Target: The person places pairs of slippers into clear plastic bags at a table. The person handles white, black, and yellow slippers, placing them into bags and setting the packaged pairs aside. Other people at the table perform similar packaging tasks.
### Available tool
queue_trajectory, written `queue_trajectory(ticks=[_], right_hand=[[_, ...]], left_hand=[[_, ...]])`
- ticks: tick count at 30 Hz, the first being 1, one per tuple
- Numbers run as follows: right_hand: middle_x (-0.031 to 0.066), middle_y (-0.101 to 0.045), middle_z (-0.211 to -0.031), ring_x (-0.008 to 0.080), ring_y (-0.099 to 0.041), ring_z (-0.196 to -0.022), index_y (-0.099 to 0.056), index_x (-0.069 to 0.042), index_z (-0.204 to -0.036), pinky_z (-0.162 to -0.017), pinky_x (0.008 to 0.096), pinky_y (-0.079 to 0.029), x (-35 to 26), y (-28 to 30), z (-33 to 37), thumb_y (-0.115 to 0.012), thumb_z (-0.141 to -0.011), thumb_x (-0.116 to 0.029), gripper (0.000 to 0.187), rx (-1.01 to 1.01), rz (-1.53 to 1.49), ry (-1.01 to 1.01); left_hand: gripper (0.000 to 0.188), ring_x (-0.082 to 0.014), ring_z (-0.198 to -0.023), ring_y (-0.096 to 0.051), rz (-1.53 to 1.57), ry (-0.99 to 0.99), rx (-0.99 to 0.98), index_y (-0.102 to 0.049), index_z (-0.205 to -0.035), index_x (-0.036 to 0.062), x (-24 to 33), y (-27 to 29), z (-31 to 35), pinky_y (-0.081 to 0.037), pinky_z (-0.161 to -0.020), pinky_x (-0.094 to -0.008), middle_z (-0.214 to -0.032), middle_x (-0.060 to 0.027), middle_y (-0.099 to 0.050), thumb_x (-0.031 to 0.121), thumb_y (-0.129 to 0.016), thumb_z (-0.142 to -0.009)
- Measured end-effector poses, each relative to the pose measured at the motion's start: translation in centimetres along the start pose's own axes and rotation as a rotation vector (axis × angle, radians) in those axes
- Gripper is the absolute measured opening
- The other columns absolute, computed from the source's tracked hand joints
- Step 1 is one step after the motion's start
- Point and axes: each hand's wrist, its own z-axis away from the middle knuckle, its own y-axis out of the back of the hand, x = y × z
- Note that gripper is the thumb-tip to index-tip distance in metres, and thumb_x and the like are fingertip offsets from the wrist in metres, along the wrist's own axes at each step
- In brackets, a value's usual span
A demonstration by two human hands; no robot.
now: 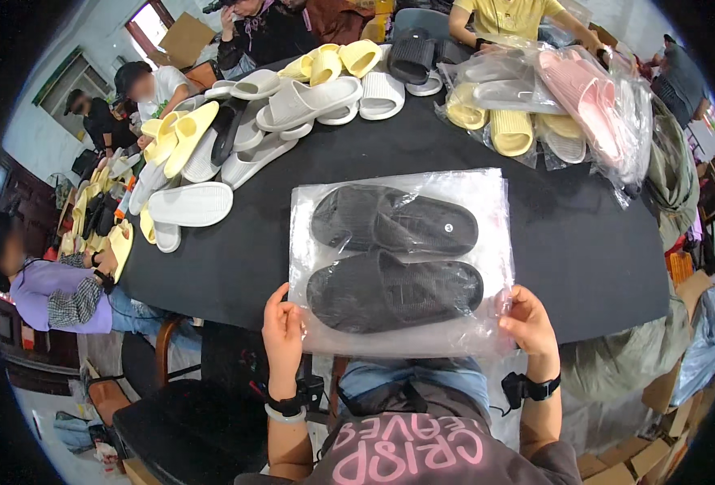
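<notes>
A clear plastic bag point(402, 346) lies spread in front of me over the near side of the black table. Inside it are two dark slippers side by side, the upper slipper point(349, 218) bearing a small round white sticker and the lower slipper point(349, 291) nearer to me. At the bag's lower left edge my left hand point(282, 327) is closed on the plastic. My right hand point(529, 319) pinches the right edge between thumb and fingers. The fingertips behind the bag are partly hidden.
Loose grey, yellow and white slippers point(309, 105) are heaped along the far left of the black table point(260, 242). Bagged pink, yellow and grey slippers point(588, 101) lie far right. A black chair point(188, 420) stands at lower left. Several people work around, one in a purple top point(58, 295).
</notes>
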Motion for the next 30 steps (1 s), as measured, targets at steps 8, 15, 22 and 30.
queue_trajectory(ticks=[8,15,22,30], right_hand=[[0.0076,-0.05,-0.111,0.015,-0.053,-0.1,-0.056,-0.005,-0.094,-0.077,0.0286,-0.054,-0.7,-1.4,0.4,-0.07,-0.093,-0.019,0.02,-0.058,-0.297,0.171],[0.0031,-0.062,-0.102,0.0136,-0.063,-0.09,-0.057,-0.003,-0.111,-0.081,0.0292,-0.054,-1.0,0.6,-1.3,-0.054,-0.099,-0.004,0.013,0.327,-0.204,0.047],[0.017,-0.069,-0.092,0.0251,-0.07,-0.079,-0.052,-0.002,-0.122,-0.071,0.0368,-0.054,-2.3,-2.0,-5.2,-0.068,-0.093,-0.019,0.037,0.038,1.139,-0.026],[0.0128,-0.064,-0.103,0.0217,-0.066,-0.095,-0.043,-0.007,-0.136,-0.081,0.0337,-0.053,-2.4,-3.6,-7.0,-0.069,-0.092,-0.013,0.052,0.02,0.772,-0.044]], left_hand=[[0.034,-0.0265,-0.089,-0.064,-0.55,-0.261,-0.017,-0.059,-0.126,-0.0004,-1.3,0.5,-0.5,-0.052,-0.078,-0.0369,-0.104,-0.0148,-0.063,-0.006,-0.053,-0.093],[0.038,-0.0356,-0.128,-0.049,-0.59,-0.314,-0.037,-0.051,-0.136,-0.0012,2.4,-1.0,-1.5,-0.037,-0.108,-0.0403,-0.135,-0.0218,-0.051,0.006,-0.05,-0.098],[0.05,-0.0349,-0.141,-0.038,-0.291,-0.203,-0.152,-0.037,-0.148,-0.0026,0.3,-4.4,-3.4,-0.028,-0.117,-0.0401,-0.151,-0.0222,-0.041,0.02,-0.043,-0.104],[0.052,-0.0348,-0.142,-0.035,-0.266,-0.3,-0.094,-0.033,-0.151,-0.002,-2.4,-4.8,-2.6,-0.025,-0.118,-0.0418,-0.154,-0.0194,-0.037,0.024,-0.037,-0.106]])
